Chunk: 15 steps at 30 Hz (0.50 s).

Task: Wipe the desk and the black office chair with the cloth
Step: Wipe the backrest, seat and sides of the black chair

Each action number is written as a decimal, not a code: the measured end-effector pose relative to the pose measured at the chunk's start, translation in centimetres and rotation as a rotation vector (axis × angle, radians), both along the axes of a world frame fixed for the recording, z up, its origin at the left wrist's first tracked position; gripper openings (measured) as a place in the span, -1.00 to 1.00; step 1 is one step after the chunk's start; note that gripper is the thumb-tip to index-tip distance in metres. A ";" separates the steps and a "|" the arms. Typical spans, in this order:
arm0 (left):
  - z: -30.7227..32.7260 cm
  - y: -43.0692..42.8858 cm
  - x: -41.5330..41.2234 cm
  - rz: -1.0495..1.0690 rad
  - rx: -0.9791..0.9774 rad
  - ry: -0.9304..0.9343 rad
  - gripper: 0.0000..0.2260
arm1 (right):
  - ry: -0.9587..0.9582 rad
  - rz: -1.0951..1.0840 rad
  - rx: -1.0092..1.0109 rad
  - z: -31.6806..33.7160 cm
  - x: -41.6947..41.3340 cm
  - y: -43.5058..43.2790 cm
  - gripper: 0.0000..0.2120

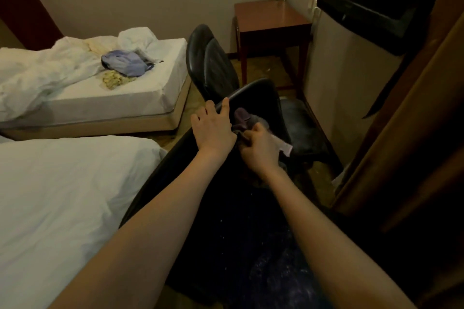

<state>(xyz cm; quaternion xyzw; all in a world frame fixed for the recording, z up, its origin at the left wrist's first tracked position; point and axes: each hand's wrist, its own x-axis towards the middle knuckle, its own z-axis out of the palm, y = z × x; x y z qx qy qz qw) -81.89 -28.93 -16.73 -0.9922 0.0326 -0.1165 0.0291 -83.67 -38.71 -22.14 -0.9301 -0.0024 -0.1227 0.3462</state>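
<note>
Two grips: left hand (213,125) clamps the black chair (258,98) backrest's top edge; right hand (261,148) clutches the bunched cloth (242,115) against it; the backrest leans away.

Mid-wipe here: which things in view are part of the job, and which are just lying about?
Job: black chair, cloth, left hand gripping its back rim, right hand holding the cloth against it.
Lying about: second black chair, blue bag on the far bed, near bed, wooden table, television.

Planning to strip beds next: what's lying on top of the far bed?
Crumpled white bedding, a lavender bag and a yellowish bundle beside it. Anything beneath the bedding is hidden.
</note>
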 end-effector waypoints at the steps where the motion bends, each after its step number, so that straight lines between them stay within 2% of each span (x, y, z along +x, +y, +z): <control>1: 0.1 0.1 -0.1 -0.011 -0.006 0.005 -0.35 | -0.017 0.046 0.007 -0.3 -1.5 0.6 -0.84; 5: 1.0 0.7 -0.4 -0.074 -0.100 0.088 -0.42 | -0.080 0.106 -0.054 -1.0 -5.4 1.7 -0.89; 8: 1.6 1.8 -0.3 -0.154 -0.197 0.141 -0.44 | -0.156 0.021 -0.167 -0.5 -4.6 1.6 -0.82; 11: 1.5 2.2 -0.5 -0.174 -0.212 0.125 -0.44 | -0.108 -0.113 -0.257 0.6 -1.9 0.7 -0.75; 15: 1.5 1.9 -0.3 -0.153 -0.206 0.115 -0.42 | -0.047 -0.201 -0.253 1.0 2.2 -1.2 -0.74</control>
